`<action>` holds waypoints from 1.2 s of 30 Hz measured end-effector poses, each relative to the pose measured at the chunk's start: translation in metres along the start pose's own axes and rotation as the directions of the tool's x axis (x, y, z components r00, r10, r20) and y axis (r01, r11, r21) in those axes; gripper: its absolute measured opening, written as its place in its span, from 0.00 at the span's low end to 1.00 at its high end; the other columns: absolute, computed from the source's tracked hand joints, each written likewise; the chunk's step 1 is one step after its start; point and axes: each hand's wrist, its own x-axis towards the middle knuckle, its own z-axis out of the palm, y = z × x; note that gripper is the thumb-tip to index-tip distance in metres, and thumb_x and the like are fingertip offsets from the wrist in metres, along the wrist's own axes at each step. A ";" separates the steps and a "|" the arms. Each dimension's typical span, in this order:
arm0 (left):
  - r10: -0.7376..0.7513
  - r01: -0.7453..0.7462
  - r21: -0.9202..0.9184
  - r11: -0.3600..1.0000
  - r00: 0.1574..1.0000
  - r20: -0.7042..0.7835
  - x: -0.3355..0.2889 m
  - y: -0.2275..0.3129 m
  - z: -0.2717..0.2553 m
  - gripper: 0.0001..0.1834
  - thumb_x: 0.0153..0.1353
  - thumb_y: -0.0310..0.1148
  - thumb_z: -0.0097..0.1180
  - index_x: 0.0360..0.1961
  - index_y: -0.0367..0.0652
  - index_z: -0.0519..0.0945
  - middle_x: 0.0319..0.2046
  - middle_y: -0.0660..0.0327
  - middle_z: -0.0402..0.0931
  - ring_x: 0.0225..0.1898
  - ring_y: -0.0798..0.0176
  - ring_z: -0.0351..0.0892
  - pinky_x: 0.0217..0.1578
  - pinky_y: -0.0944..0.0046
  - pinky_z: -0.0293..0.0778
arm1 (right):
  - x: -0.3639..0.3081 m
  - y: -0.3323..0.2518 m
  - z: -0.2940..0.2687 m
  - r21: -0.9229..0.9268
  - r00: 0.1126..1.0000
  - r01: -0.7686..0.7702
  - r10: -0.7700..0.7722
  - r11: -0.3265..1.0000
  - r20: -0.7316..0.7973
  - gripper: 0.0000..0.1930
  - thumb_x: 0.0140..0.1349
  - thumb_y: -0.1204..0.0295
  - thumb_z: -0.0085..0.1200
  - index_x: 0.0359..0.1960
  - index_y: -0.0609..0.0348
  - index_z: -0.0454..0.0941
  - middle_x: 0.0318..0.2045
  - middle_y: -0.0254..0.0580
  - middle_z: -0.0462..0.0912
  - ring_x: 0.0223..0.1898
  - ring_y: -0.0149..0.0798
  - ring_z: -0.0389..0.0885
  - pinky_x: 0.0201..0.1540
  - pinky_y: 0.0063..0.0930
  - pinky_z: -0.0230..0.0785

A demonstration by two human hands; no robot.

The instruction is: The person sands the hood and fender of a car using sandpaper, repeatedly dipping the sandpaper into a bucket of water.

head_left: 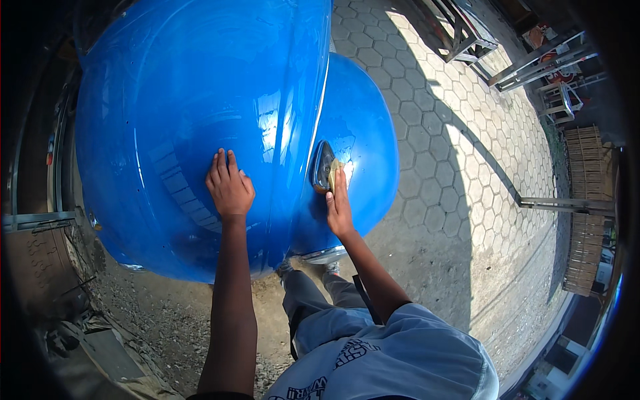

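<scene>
A glossy blue car with a rounded body fills the upper left and middle. My left hand lies flat on the wide panel, fingers stretched up and a little apart, holding nothing. To its right, past a long seam, bulges a rounded blue fender. A dark, teardrop-shaped lamp sits on that fender. My right hand presses a yellowish cloth against the lamp's right edge. Wet-looking streaks and bright reflections show on the paint around both hands.
Grey hexagonal pavers stretch to the right, partly sunlit. Wooden frames stand at the upper right, and a bamboo screen at the far right. Loose gravel covers the lower left. A grey panel lies beside it.
</scene>
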 end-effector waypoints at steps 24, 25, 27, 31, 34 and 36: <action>0.012 -0.012 0.003 1.000 1.000 0.002 0.000 -0.001 0.001 0.29 0.68 0.36 0.48 0.70 0.40 0.67 0.72 0.51 0.62 0.73 0.49 0.59 0.70 0.44 0.56 | 0.003 -0.011 0.000 -0.304 0.982 0.058 0.001 0.951 0.189 0.27 0.70 0.74 0.45 0.72 0.55 0.67 0.77 0.51 0.56 0.77 0.56 0.52 0.78 0.54 0.42; 0.009 -0.009 0.005 1.000 1.000 -0.003 0.001 -0.001 0.001 0.30 0.68 0.36 0.48 0.70 0.41 0.67 0.72 0.51 0.62 0.73 0.49 0.59 0.70 0.44 0.56 | -0.004 -0.013 -0.003 -0.439 0.939 0.091 0.070 0.894 0.337 0.29 0.67 0.76 0.48 0.71 0.53 0.67 0.77 0.48 0.56 0.78 0.55 0.51 0.77 0.56 0.41; 0.023 -0.023 0.004 1.000 1.000 0.000 0.001 -0.001 0.001 0.30 0.68 0.36 0.47 0.70 0.41 0.67 0.72 0.51 0.62 0.73 0.50 0.59 0.70 0.44 0.56 | -0.002 -0.007 -0.007 -0.447 0.916 0.226 -0.032 0.866 0.401 0.31 0.63 0.76 0.51 0.71 0.51 0.67 0.77 0.45 0.57 0.78 0.53 0.51 0.78 0.55 0.41; 0.015 -0.015 0.007 1.000 1.000 -0.007 0.001 -0.001 0.000 0.30 0.67 0.36 0.48 0.70 0.40 0.67 0.71 0.51 0.62 0.73 0.49 0.59 0.69 0.44 0.57 | 0.029 0.021 -0.009 -0.361 0.825 0.447 -0.222 0.819 0.520 0.35 0.56 0.76 0.57 0.69 0.49 0.69 0.76 0.39 0.59 0.77 0.49 0.53 0.78 0.53 0.44; 0.027 -0.027 -0.011 1.000 0.999 -0.025 0.001 -0.002 0.001 0.30 0.67 0.35 0.47 0.70 0.40 0.67 0.71 0.50 0.63 0.72 0.49 0.61 0.69 0.44 0.57 | 0.011 0.029 -0.012 -0.415 0.859 0.407 -0.186 0.814 0.476 0.35 0.57 0.74 0.57 0.70 0.44 0.70 0.74 0.43 0.63 0.76 0.51 0.56 0.76 0.55 0.47; 0.044 -0.044 -0.021 0.999 0.998 -0.043 0.001 -0.003 0.001 0.29 0.66 0.33 0.47 0.69 0.39 0.67 0.70 0.50 0.63 0.72 0.49 0.61 0.68 0.44 0.58 | -0.024 0.028 -0.020 -0.537 0.878 0.327 -0.040 0.777 0.477 0.32 0.62 0.70 0.55 0.71 0.40 0.70 0.74 0.49 0.62 0.75 0.57 0.57 0.75 0.56 0.48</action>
